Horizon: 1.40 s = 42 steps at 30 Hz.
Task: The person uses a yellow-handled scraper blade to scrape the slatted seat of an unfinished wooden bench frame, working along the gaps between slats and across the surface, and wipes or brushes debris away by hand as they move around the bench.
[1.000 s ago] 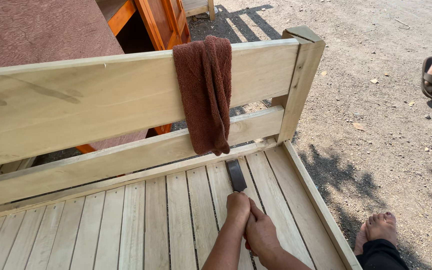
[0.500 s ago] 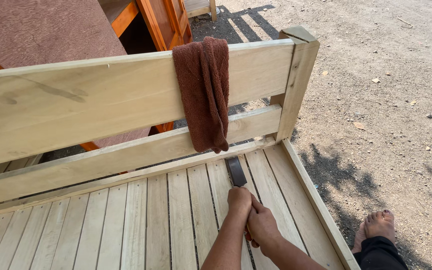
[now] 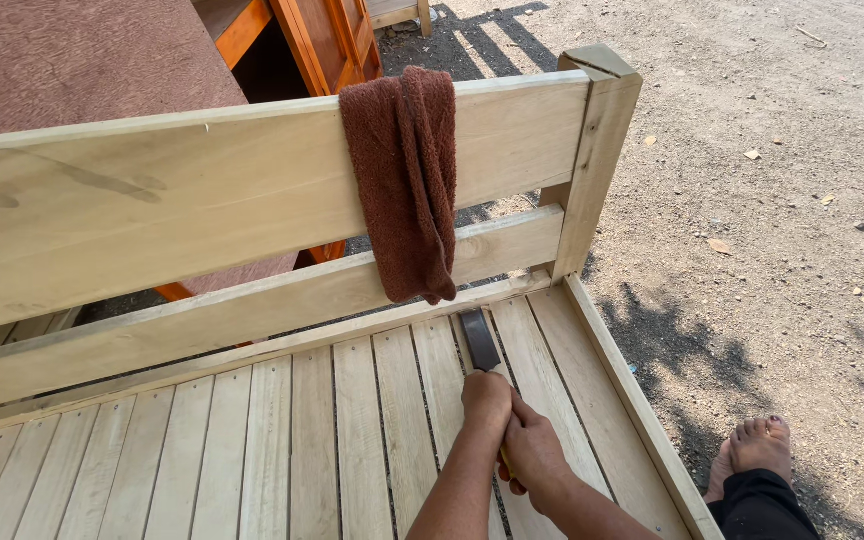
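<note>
Both hands, left (image 3: 487, 400) ahead of right (image 3: 535, 452), clasped one dark flat blade (image 3: 479, 340). Its tip lay on the slats (image 3: 352, 420), beyond the grip. A brown towel (image 3: 407, 180) hung further beyond.

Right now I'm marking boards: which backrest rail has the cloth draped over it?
The upper, wider backrest rail: the brown towel hangs over its top edge, reaching across the narrower lower rail.

both hands (image 3: 512, 430) grip a dark flat tool (image 3: 479, 340) on pale slats (image 3: 357, 440).
</note>
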{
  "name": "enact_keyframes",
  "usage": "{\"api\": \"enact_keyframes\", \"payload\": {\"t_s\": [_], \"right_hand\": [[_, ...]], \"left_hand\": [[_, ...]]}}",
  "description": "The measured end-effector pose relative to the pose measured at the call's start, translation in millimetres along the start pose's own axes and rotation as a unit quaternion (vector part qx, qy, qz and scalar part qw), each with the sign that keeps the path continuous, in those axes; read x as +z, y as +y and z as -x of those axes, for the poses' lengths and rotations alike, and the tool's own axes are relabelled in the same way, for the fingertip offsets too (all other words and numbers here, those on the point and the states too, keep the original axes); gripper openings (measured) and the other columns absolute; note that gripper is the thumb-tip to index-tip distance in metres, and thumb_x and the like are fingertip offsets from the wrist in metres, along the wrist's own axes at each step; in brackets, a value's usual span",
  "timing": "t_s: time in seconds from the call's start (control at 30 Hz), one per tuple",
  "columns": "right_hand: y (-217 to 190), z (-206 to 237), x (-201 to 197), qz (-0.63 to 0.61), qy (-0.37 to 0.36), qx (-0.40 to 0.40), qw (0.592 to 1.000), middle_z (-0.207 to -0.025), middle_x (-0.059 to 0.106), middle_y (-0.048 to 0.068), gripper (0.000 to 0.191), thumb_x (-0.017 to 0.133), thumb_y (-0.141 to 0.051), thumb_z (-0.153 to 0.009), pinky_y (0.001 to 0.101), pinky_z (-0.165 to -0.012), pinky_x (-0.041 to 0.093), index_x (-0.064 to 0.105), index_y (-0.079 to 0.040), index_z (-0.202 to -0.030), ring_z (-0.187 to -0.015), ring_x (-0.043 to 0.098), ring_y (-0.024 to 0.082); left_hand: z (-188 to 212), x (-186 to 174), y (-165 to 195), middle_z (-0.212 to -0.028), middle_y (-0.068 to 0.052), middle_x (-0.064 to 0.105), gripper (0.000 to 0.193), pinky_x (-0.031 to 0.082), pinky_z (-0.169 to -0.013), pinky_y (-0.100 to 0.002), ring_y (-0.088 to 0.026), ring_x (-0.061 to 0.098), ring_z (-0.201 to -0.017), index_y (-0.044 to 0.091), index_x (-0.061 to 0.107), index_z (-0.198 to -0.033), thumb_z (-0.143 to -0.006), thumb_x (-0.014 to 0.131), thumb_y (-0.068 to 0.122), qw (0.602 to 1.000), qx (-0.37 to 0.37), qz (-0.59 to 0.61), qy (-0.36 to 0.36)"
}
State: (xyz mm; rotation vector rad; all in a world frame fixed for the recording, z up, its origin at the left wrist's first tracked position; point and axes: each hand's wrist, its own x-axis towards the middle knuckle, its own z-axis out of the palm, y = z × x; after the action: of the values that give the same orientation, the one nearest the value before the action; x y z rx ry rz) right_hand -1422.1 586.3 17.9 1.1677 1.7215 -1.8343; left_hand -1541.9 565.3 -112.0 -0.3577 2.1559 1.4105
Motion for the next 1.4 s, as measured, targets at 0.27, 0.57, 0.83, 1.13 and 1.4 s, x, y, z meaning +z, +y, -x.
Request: {"api": "enact_keyframes", "payload": {"t_s": [0.27, 0.57, 0.83, 1.13, 1.4], "right_hand": [[0.1, -7.7, -12.4, 0.041, 0.008, 0.021, 0.999, -0.07, 0.056, 0.008, 0.056, 0.027, -0.024, -0.11, 0.0321, -0.042, 0.042, 0.024, -0.037, -0.164, -0.05, 0.045, 0.013], [-9.1, 8.0, 10.0, 0.006, -0.026, 0.009, 1.0, -0.067, 0.052, 0.006, 0.055, 0.027, -0.025, -0.109, 0.0332, -0.04, 0.036, 0.032, -0.043, -0.161, -0.048, 0.043, 0.014], [-10.5, 22.2, 30.4, 0.005, -0.038, 0.002, 0.999, -0.068, 0.052, 0.006, 0.055, 0.025, -0.028, -0.11, 0.0314, -0.04, 0.039, 0.031, -0.043, -0.162, -0.048, 0.046, 0.014], [-9.4, 11.6, 40.0, -0.004, -0.015, 0.005, 1.0, -0.067, 0.051, 0.007, 0.057, 0.027, -0.025, -0.108, 0.0328, -0.039, 0.037, 0.031, -0.039, -0.163, -0.048, 0.045, 0.015], [-7.4, 12.9, 42.3, 0.023, -0.017, -0.002, 1.0, -0.069, 0.054, 0.007, 0.057, 0.025, -0.025, -0.109, 0.0307, -0.039, 0.04, 0.023, -0.037, -0.164, -0.049, 0.046, 0.013]], "left_hand": [[27.7, 4.3, 28.6, -0.113, -0.025, 0.07, 0.033, 0.066, -0.083, -0.041, -0.033, 0.076, -0.098, -0.007, 0.063, -0.11, -0.102, 0.042, 0.017, 0.996, -0.086, -0.02, -0.026], [20.5, -28.2, 10.4, -0.112, -0.027, 0.071, 0.035, 0.059, -0.085, -0.045, -0.035, 0.074, -0.096, -0.007, 0.066, -0.105, -0.101, 0.042, 0.018, 0.999, -0.029, 0.03, 0.011], [17.4, -48.5, -5.0, -0.106, -0.025, 0.072, 0.036, 0.055, -0.086, -0.048, -0.037, 0.072, -0.096, -0.005, 0.068, -0.103, -0.101, 0.046, 0.023, 1.0, -0.014, 0.004, 0.02], [-4.9, -47.7, -11.4, -0.096, -0.027, 0.073, 0.034, 0.057, -0.078, -0.046, -0.038, 0.073, -0.087, -0.008, 0.072, -0.097, -0.098, 0.05, 0.018, 0.999, -0.008, -0.034, 0.016], [9.6, -54.1, -1.2, -0.1, -0.026, 0.072, 0.036, 0.06, -0.074, -0.046, -0.034, 0.073, -0.086, -0.009, 0.068, -0.098, -0.102, 0.042, 0.016, 0.998, -0.044, 0.032, -0.02]]}}
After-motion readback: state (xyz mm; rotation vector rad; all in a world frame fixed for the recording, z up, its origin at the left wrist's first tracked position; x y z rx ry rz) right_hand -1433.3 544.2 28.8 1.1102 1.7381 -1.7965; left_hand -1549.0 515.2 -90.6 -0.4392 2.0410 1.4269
